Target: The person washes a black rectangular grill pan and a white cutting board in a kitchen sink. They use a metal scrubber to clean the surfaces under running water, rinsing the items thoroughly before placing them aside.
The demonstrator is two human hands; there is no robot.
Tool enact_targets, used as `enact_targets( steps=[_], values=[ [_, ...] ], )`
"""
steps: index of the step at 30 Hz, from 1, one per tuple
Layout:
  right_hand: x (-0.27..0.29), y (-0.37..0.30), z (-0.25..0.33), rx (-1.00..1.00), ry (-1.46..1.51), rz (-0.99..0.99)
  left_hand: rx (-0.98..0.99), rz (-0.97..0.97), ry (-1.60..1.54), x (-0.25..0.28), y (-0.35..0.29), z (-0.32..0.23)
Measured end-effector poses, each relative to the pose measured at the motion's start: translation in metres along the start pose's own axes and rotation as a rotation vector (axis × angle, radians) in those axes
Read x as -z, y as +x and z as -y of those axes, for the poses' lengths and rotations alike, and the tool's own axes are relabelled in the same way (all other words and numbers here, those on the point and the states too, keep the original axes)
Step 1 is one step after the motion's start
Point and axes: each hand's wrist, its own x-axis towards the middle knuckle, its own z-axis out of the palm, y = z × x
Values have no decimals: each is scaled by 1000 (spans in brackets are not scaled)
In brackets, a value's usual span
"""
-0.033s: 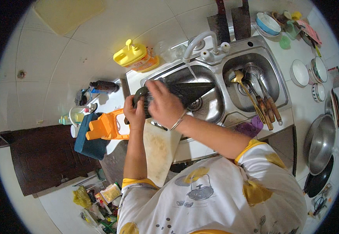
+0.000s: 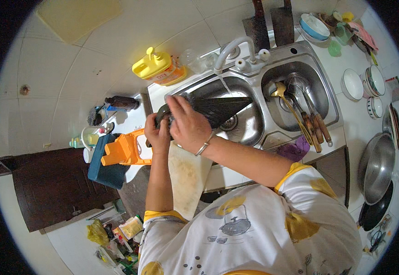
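A dark, wedge-shaped tool (image 2: 224, 108) slants over the left sink basin (image 2: 257, 123), its narrow end toward the right. My left hand (image 2: 157, 133) is closed around its dark curved handle (image 2: 163, 113). My right hand (image 2: 188, 126) lies over the tool beside the handle, index and middle fingers stretched forward. A grey, mesh-like scouring pad (image 2: 189, 97) shows just past those fingertips, pressed against the tool; most of it is hidden. Water (image 2: 227, 87) runs from the white faucet (image 2: 233, 46) into the left basin.
The right basin (image 2: 272, 75) holds several ladles and spatulas (image 2: 311, 126). A yellow pump bottle (image 2: 156, 68) stands behind the left basin. An orange holder (image 2: 128, 149) and a cutting board (image 2: 185, 174) are near my left forearm. A purple cloth (image 2: 295, 148) hangs at the front edge.
My right hand has shifted slightly left and down along the tool, and its fingers are less blurred. The left hand keeps its hold on the handle.
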Motion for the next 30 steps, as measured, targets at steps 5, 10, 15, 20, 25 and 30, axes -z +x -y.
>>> enact_targets(
  steps=[5,10,15,20,25,30],
  values=[
    [11,-17,-91,-187,-275,157,-21,-75,86,0,5,-2],
    [31,-36,-191,-481,-299,-43,60,-69,49,-5,10,-8],
    [10,-18,-110,-170,-114,-51,27,-87,-10,-3,9,9],
    [32,-12,-167,-247,-216,90,78,-89,24,0,17,10],
    [42,5,-205,-471,-242,21,71,-87,11,0,22,11],
    [-3,11,-85,-181,141,3,38,-89,3,-7,14,6]
  ],
)
